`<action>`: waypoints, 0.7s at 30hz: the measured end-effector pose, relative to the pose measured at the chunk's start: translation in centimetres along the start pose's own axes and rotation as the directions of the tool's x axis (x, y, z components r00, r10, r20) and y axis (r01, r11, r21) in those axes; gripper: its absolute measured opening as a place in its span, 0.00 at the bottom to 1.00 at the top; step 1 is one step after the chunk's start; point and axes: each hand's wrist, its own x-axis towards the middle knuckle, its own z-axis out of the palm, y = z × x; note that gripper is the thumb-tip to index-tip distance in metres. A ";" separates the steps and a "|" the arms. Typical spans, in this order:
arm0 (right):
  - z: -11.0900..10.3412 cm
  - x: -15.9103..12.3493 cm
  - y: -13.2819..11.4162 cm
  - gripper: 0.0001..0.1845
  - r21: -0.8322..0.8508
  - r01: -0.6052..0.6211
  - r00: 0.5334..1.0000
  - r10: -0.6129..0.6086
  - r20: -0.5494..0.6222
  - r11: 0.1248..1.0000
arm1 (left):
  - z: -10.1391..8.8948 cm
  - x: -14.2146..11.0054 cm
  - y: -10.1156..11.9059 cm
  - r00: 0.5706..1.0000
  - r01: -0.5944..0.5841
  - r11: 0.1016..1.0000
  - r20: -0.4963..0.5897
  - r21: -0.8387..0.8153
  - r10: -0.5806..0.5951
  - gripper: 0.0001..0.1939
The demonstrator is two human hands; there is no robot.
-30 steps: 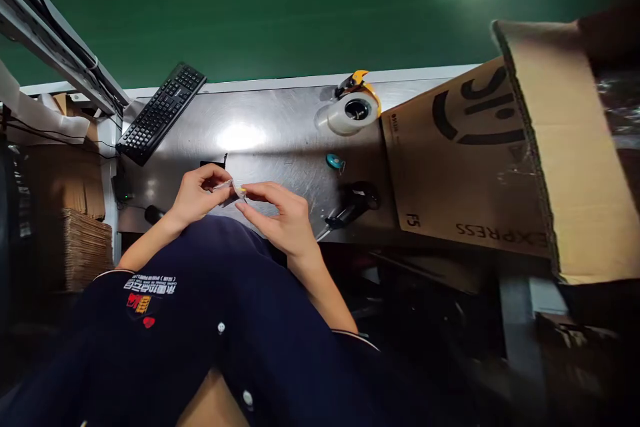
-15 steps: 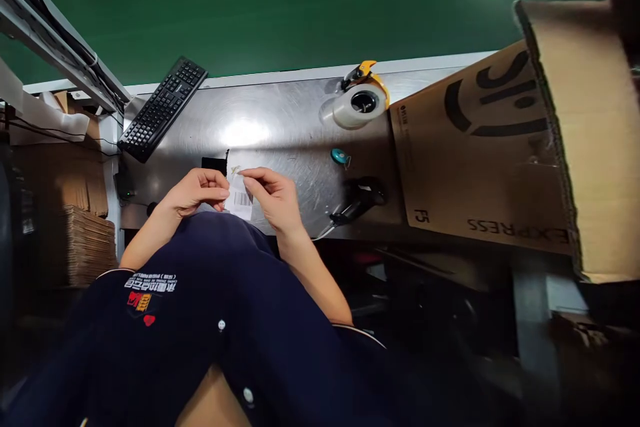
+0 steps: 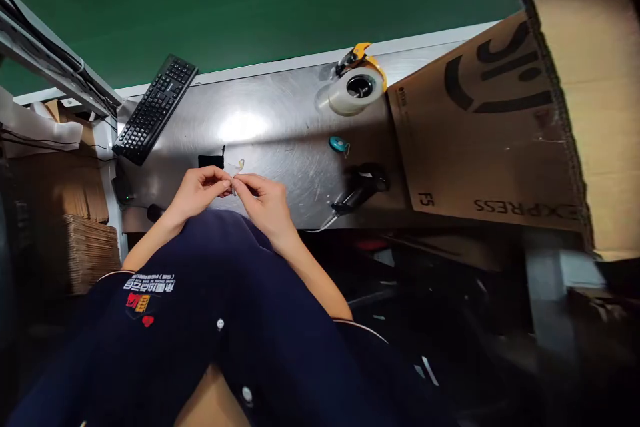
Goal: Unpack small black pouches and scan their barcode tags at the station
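Observation:
My left hand [image 3: 197, 190] and my right hand [image 3: 263, 200] meet at the near edge of the steel table [image 3: 280, 140], fingertips pinched together on a small clear packet with a yellow bit [image 3: 235, 169]. Most of the packet is hidden by the fingers. A small black pouch [image 3: 211, 161] lies on the table just beyond my left hand.
A black keyboard [image 3: 154, 109] leans at the table's far left. A tape dispenser [image 3: 356, 85], a small teal object [image 3: 339, 144] and a black handheld scanner [image 3: 361, 188] lie right of my hands. A large open cardboard box [image 3: 500, 127] fills the right. Stacked cardboard [image 3: 90, 250] stands left.
The white barcoded label seen between my fingers half a second ago no longer shows; both hands have closed together on the small packet. The view has tilted slightly.

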 end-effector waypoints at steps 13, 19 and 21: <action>-1.3 0.4 -0.1 0.08 -0.206 0.199 0.978 -0.182 0.101 0.958 | -0.5 0.0 0.9 0.987 -0.161 0.840 0.070 0.518 0.146 0.07; -1.2 0.2 -0.1 0.08 -0.111 0.082 0.995 -0.074 0.072 0.990 | -0.8 0.7 0.8 0.981 -0.184 0.884 0.137 0.429 0.138 0.12; -1.0 0.1 0.1 0.11 -0.176 0.120 0.992 -0.110 0.066 0.977 | -0.9 1.0 0.5 0.984 -0.150 0.927 0.145 0.345 0.105 0.15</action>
